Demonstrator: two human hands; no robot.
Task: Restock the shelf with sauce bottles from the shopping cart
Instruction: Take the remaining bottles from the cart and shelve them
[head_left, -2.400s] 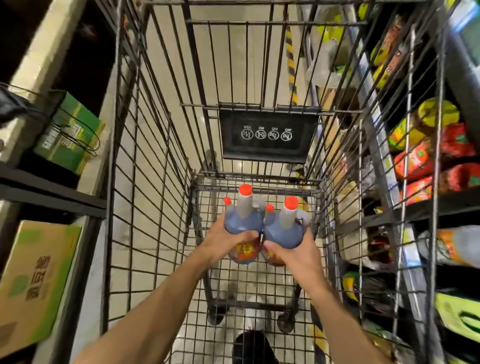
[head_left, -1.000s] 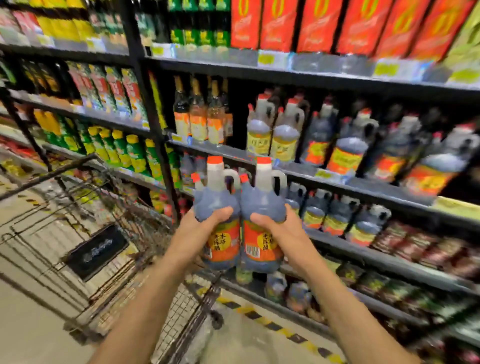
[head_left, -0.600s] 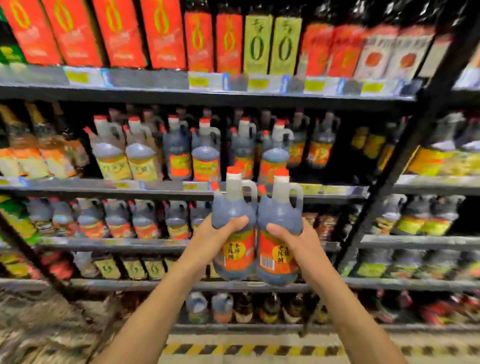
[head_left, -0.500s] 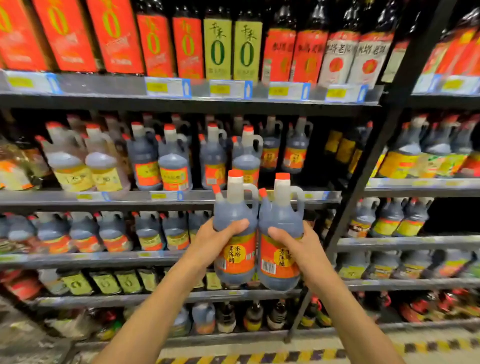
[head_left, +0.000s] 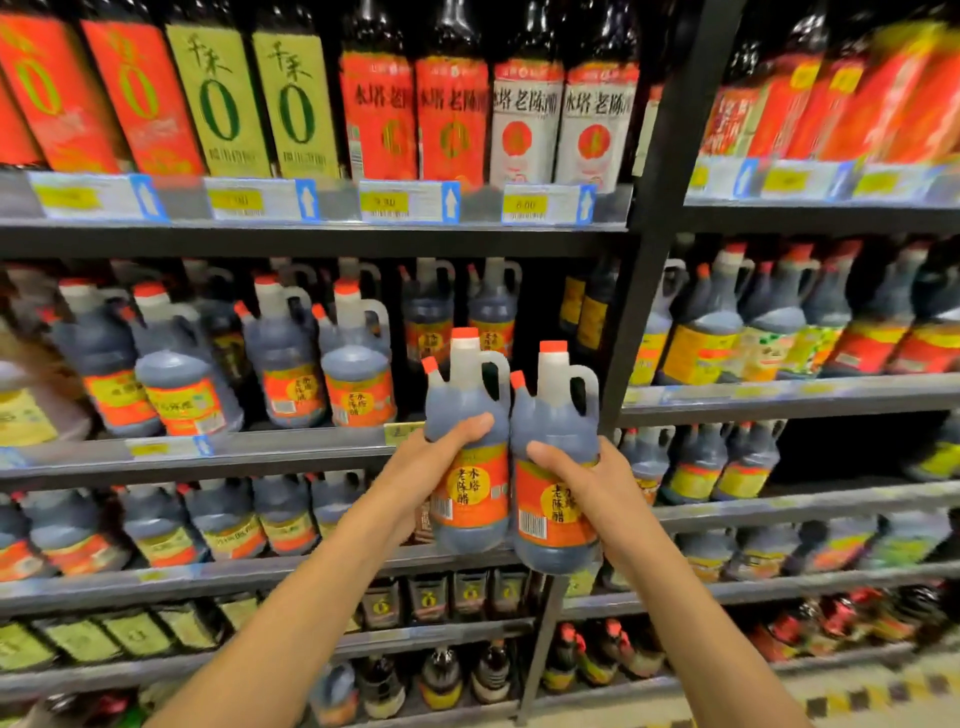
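Here I hold two bottles, one per hand, raised in front of the shelf unit at the height of the second shelf. My left hand wraps the left bottle at its shoulder, thumb across the front above the label, fingers hidden behind; my right hand grips the right bottle the same way, thumb on the front. Both hands are closed around a bottle body, not around the moulded handle; I judge this grip keeps each bottle upright and the label facing me, which suits setting it down face-out. The two bottles touch side by side, so they travel as one pair. Count in hand: two bottles, two red caps, two orange labels. Directly behind the pair, the second shelf shows a gap at its front edge, with two matching bottles standing far back; I judge this gap to be the target slot. To the left of the gap stand two front-row bottles with the same orange label, then two more further left; rows behind them are too blurred to count. The top shelf carries taller bottles and four price tags. The cart is not in view
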